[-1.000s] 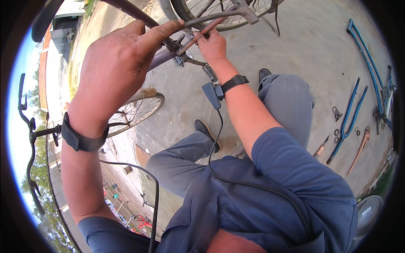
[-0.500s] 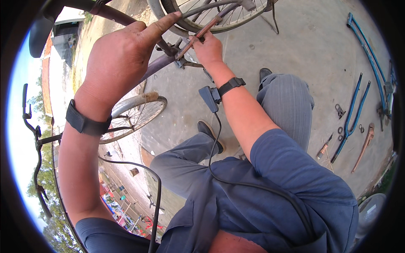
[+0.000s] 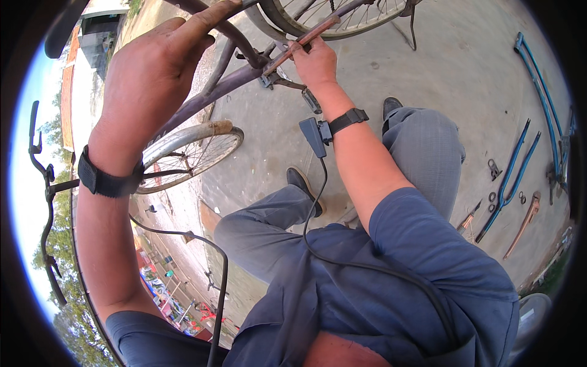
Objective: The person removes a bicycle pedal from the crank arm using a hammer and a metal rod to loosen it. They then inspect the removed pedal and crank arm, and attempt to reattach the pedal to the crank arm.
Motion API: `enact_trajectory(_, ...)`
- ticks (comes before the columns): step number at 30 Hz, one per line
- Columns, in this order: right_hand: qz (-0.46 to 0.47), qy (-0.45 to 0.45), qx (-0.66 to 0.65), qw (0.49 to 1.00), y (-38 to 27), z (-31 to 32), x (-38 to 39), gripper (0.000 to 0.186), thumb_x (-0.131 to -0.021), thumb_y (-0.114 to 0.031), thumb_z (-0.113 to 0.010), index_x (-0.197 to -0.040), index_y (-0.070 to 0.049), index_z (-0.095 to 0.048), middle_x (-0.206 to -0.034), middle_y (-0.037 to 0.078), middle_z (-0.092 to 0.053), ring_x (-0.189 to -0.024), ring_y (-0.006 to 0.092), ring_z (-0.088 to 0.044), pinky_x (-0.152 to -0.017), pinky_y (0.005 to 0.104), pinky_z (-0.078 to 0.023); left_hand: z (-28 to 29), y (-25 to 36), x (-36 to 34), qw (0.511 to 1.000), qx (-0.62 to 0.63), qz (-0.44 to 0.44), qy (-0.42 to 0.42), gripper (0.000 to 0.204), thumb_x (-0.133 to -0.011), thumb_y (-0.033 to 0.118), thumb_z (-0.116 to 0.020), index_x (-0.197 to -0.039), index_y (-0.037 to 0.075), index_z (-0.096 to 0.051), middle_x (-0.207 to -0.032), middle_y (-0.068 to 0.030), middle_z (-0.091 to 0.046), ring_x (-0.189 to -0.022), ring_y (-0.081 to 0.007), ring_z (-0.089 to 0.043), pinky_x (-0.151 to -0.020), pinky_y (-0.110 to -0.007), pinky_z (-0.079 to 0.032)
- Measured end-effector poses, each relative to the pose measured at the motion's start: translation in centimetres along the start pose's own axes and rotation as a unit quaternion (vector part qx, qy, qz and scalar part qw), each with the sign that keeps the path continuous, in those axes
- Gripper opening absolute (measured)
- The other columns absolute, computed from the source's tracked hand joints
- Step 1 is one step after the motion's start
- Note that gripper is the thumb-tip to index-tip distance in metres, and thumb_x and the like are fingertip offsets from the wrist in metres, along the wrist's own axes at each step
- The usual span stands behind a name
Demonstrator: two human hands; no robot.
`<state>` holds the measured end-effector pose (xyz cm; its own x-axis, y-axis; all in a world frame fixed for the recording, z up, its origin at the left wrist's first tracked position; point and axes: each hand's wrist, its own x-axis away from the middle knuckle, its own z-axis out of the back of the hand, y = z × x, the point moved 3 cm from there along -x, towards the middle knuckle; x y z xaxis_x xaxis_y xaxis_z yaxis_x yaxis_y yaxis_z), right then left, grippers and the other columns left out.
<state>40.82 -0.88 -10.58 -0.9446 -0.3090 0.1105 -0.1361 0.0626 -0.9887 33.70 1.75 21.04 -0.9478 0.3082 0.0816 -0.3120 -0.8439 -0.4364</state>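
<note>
My left hand [image 3: 153, 73] is closed round the dark handle of a hammer [image 3: 247, 4], its index finger stretched along it. The hammer's head lies outside the picture now. My right hand [image 3: 315, 63] pinches a rusty reddish-brown metal bar [image 3: 319, 29]. The bar's lower end meets the bicycle's bottom bracket [image 3: 260, 62], beside a crank arm and pedal [image 3: 311, 101]. The purplish bicycle frame [image 3: 202, 101] slants away to the left, partly behind my left hand. Close above my right hand is the spoked rear wheel [image 3: 361, 29].
The front wheel [image 3: 211, 156] and handlebar [image 3: 49, 189] are at left. On the concrete floor [image 3: 373, 70] at right lie a blue fork [image 3: 506, 189], a rusty wrench [image 3: 524, 223], a screwdriver-like tool [image 3: 468, 219], small rings [image 3: 492, 202] and a blue frame [image 3: 547, 104]. A cable [image 3: 367, 269] crosses my shirt.
My left hand has moved up and left with the hammer, whose head has left the picture. My right hand still holds the bar at the bottom bracket. The view has shifted slightly.
</note>
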Motion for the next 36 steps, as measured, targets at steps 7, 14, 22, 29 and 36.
enact_trajectory(7, 0.047, 0.024, 0.017, 0.998, -0.3, -0.5, 0.4, 0.027, -0.087, -0.027, -0.074, -0.096, -0.003, -0.068, -0.084, 0.012, -0.074, -0.080, 0.0300, -0.070, -0.075, 0.0384, -0.054, -0.4, -1.2, 0.9, 0.999, -0.028, 0.020, 0.008, 0.050, -0.090, 0.006, -0.068, -0.136, 0.024, -0.061, -0.098, -0.0103, -0.074, -0.081, -0.0278, -0.071, -0.067, -0.037, -0.057)
enact_trajectory(14, 0.062, 0.041, 0.010, 0.997, 0.0, -0.4, 0.1, 0.025, -0.089, -0.026, -0.074, -0.095, -0.003, -0.068, -0.078, 0.010, -0.073, -0.073, 0.0249, -0.070, -0.069, 0.0358, -0.054, 0.6, -0.2, 0.5, 0.998, 0.009, 0.044, 0.040, 0.046, -0.087, 0.005, -0.068, -0.131, 0.019, -0.063, -0.093, -0.0123, -0.071, -0.078, -0.0300, -0.069, -0.066, -0.037, -0.056)
enact_trajectory(22, 0.058, 0.034, 0.034, 0.997, -0.2, -0.2, 0.1, 0.024, -0.089, -0.027, -0.074, -0.094, -0.004, -0.069, -0.079, 0.010, -0.073, -0.074, 0.0253, -0.070, -0.070, 0.0364, -0.054, 0.2, -0.6, 0.3, 0.999, 0.011, 0.020, 0.031, 0.047, -0.091, 0.007, -0.067, -0.135, 0.022, -0.063, -0.097, -0.0114, -0.073, -0.080, -0.0278, -0.071, -0.068, -0.035, -0.057)
enact_trajectory(29, 0.077, 0.020, 0.033, 0.996, -0.8, -0.4, 0.4, 0.027, -0.088, -0.029, -0.075, -0.097, -0.004, -0.069, -0.082, 0.011, -0.074, -0.076, 0.0263, -0.070, -0.072, 0.0359, -0.054, -1.1, -0.3, 1.5, 1.000, 0.006, 0.029, 0.012, 0.050, -0.091, 0.007, -0.066, -0.136, 0.027, -0.060, -0.082, -0.0094, -0.066, -0.068, -0.0274, -0.066, -0.059, -0.038, -0.052)
enact_trajectory(36, 0.077, -0.002, 0.067, 0.995, -1.5, -0.6, 0.6, 0.022, -0.087, -0.028, -0.072, -0.094, -0.007, -0.067, -0.085, 0.014, -0.072, -0.083, 0.0362, -0.069, -0.076, 0.0440, -0.054, -0.9, 0.5, 2.1, 0.990, -0.095, 0.039, -0.095, 0.063, -0.086, 0.008, -0.064, -0.141, 0.037, -0.055, -0.070, -0.0055, -0.054, -0.060, -0.0263, -0.061, -0.053, -0.040, -0.048)
